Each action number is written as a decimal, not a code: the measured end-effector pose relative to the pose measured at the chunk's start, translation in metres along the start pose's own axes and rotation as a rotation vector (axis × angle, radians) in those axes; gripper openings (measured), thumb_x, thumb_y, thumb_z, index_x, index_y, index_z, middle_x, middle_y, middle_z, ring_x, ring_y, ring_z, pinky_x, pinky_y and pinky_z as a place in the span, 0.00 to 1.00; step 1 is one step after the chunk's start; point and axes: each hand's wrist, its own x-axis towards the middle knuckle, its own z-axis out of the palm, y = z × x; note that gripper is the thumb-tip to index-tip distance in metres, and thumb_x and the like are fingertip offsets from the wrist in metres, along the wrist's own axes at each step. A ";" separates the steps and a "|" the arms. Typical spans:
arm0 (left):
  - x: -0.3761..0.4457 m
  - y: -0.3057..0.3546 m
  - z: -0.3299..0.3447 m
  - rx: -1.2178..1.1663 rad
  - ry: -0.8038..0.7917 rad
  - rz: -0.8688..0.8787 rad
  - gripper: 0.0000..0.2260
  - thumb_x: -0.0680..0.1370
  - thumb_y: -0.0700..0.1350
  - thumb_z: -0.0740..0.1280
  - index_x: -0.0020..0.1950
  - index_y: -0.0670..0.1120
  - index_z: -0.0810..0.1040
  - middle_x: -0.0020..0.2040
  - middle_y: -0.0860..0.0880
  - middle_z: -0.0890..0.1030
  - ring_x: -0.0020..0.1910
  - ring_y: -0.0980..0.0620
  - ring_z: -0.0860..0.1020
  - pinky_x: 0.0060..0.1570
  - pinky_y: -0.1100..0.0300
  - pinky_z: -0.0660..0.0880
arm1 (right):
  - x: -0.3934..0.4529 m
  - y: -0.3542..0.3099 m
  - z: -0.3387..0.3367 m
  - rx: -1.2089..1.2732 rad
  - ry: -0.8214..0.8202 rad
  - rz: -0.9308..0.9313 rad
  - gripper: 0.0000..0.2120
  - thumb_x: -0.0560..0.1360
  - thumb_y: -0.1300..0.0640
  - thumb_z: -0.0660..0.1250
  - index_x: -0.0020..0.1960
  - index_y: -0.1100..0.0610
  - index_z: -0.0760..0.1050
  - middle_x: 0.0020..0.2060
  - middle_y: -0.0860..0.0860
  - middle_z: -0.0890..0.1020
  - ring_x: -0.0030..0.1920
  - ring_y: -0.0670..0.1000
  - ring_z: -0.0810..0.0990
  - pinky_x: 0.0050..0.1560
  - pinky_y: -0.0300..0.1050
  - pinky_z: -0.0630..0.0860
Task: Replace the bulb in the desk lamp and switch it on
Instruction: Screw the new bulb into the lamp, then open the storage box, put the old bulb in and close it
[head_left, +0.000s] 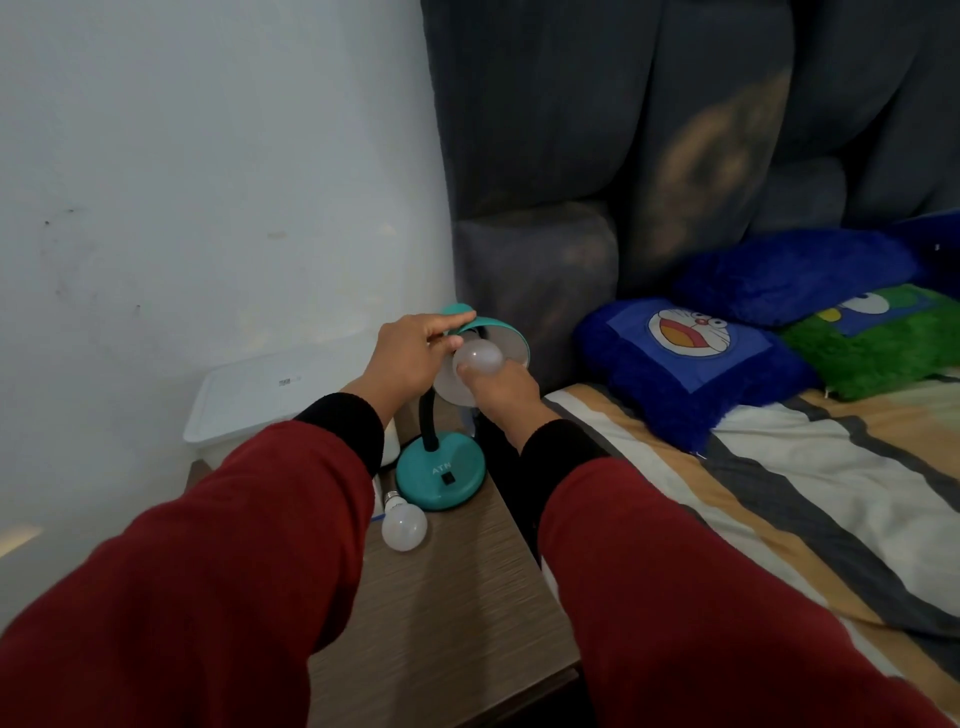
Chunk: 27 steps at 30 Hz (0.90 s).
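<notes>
Teal lamp shade (506, 332) is steadied by the left hand (410, 358), fingers curled on its rim; the bulb (478, 357), pinched by the right hand (498, 389), should be turned squarely, without forcing.

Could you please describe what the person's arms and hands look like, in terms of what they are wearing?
Both arms wear loose dark red sleeves, and a black ribbed cuff of an under-layer shows at each wrist. The left hand and the right hand are bare: no gloves, and no rings, watch or bracelets that I can see. The sleeves show no logos or markings.
</notes>
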 end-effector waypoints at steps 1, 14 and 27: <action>-0.001 0.000 -0.001 0.027 -0.012 0.008 0.18 0.79 0.40 0.64 0.69 0.49 0.72 0.67 0.47 0.75 0.67 0.52 0.73 0.62 0.72 0.62 | -0.001 -0.002 -0.002 -0.048 -0.010 0.007 0.32 0.75 0.45 0.65 0.71 0.63 0.64 0.67 0.60 0.72 0.65 0.57 0.73 0.55 0.42 0.71; -0.025 -0.034 -0.037 0.562 -0.220 -0.354 0.23 0.81 0.52 0.58 0.73 0.42 0.65 0.71 0.43 0.70 0.71 0.44 0.67 0.68 0.56 0.63 | -0.036 -0.030 -0.018 -0.744 -0.044 -0.173 0.23 0.78 0.56 0.61 0.71 0.61 0.65 0.67 0.59 0.72 0.67 0.59 0.71 0.65 0.47 0.69; -0.084 -0.059 -0.129 0.784 -0.221 -0.588 0.18 0.77 0.49 0.65 0.64 0.42 0.74 0.62 0.43 0.75 0.59 0.45 0.76 0.51 0.56 0.72 | -0.084 -0.088 0.004 -1.196 -0.195 -0.357 0.19 0.73 0.49 0.69 0.59 0.58 0.76 0.61 0.54 0.79 0.60 0.57 0.78 0.49 0.43 0.70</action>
